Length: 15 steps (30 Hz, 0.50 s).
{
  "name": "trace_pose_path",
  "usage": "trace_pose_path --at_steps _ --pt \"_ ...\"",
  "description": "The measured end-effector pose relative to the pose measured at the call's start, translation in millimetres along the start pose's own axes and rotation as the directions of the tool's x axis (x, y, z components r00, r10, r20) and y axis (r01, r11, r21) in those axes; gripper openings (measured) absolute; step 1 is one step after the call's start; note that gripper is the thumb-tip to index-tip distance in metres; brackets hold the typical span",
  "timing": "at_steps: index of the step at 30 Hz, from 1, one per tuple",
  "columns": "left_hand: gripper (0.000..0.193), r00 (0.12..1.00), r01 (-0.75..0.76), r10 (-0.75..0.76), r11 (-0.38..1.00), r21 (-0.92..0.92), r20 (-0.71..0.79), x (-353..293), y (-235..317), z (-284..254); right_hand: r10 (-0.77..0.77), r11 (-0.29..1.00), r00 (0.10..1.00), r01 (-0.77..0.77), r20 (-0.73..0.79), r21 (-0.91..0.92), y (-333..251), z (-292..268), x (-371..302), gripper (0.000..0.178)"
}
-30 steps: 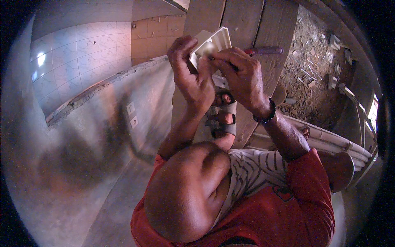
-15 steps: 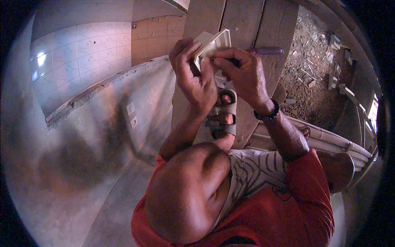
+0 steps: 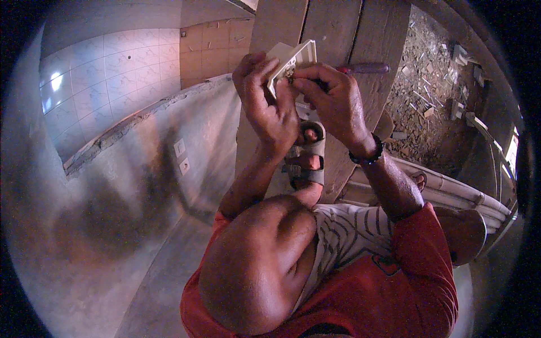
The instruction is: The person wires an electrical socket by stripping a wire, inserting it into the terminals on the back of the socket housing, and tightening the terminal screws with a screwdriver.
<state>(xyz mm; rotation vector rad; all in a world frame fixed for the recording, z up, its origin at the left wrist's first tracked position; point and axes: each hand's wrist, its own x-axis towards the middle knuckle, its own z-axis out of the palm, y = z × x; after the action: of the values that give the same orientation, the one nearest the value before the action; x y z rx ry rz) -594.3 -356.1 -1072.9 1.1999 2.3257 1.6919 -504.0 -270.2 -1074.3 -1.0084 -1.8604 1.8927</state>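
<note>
**Close Fingerwork Beside the Grey Wall (image 3: 211,141)**

And that big smoky wall fills the left of the view, with pale marbled tiling (image 3: 127,76) shining beyond it! Down the middle run the broad wooden planks (image 3: 332,28), and off to the right, look at that, a spread of rubble (image 3: 422,96). Leaning in from below is the person in a red shirt (image 3: 349,287), one bare knee (image 3: 248,265) well up front, patterned pale shorts (image 3: 355,228) beside it. A bundle of pale poles (image 3: 456,188) lies past the right forearm, and a strapped sandal (image 3: 316,147) sits on the foot beneath the hands.

Now the main action! The left hand (image 3: 265,107) has its fingers and thumb wrapped around a cream plastic housing (image 3: 307,53), holding it tilted, open side toward the right. The right hand (image 3: 338,104) is right there, thumb and forefinger narrow at that opening; whether they pinch anything, nobody can tell from here. The small parts inside are too fine to make out.

Just beyond the right knuckles rests a purple-handled tool (image 3: 369,68), its front end hidden. Two white wall plates (image 3: 184,165) dot the wall, and a dark beaded bracelet (image 3: 380,147) rings the right wrist!
</note>
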Motion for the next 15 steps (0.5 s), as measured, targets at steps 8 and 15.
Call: trace_pose_path --at_steps 8,15 --pt "0.027 0.999 -0.048 0.047 0.998 0.028 0.012 -2.3 -6.9 -0.2 -0.053 0.998 0.998 0.054 0.043 -0.028 1.6 -4.2 2.2 0.021" --pt "0.025 0.999 -0.032 0.032 0.999 -0.015 -0.022 -6.2 -6.4 5.1 0.043 0.995 0.989 -0.03 0.14 -0.095 -9.2 -14.0 5.0 0.021"
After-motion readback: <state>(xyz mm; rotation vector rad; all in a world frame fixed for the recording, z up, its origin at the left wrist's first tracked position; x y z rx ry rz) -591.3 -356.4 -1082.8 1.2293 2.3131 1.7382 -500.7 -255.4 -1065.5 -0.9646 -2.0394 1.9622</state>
